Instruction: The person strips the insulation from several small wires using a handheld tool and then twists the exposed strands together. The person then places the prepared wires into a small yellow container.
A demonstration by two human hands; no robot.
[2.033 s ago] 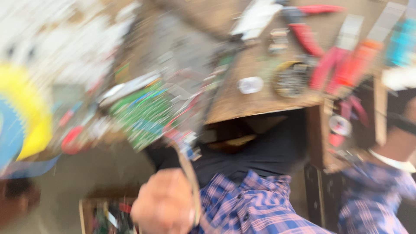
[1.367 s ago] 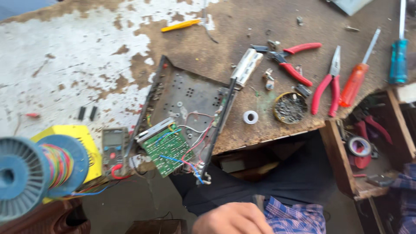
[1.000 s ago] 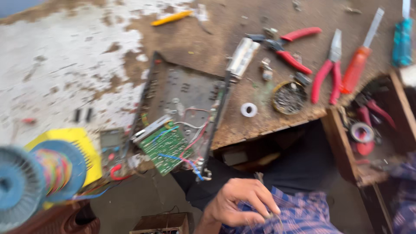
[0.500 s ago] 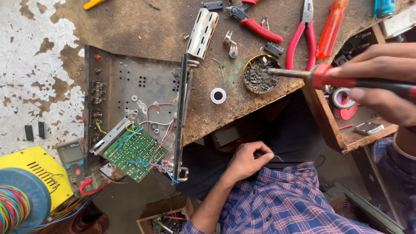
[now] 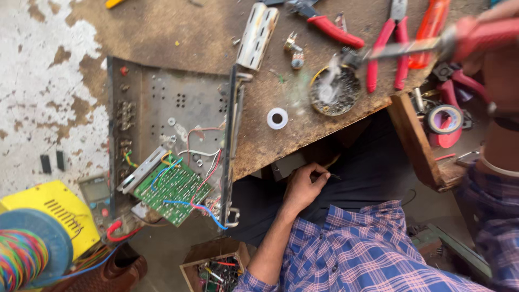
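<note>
My right hand (image 5: 504,70) at the top right grips a red-handled soldering iron (image 5: 416,47). Its metal tip reaches left to the rim of a round tin (image 5: 335,91) on the wooden bench (image 5: 178,32), and pale smoke rises from the tin. My left hand (image 5: 304,188) is below the bench's front edge, over my dark lap, with thumb and fingers pinched on a thin wire (image 5: 331,174). To the left lies an open grey metal chassis (image 5: 173,108) with a green circuit board (image 5: 173,190) and coloured leads hanging off its front.
Red-handled pliers (image 5: 385,54) and cutters (image 5: 336,31) lie by the tin, and a white ring (image 5: 277,118) sits near the bench edge. A tape roll (image 5: 446,119) rests in the side tray at right. A yellow box (image 5: 51,208) and a wire spool (image 5: 27,254) stand at the lower left.
The view has closed in on the bench. The iron's tip stays at the tin and smoke now rises. My left hand has shifted up toward the bench edge, still pinched.
</note>
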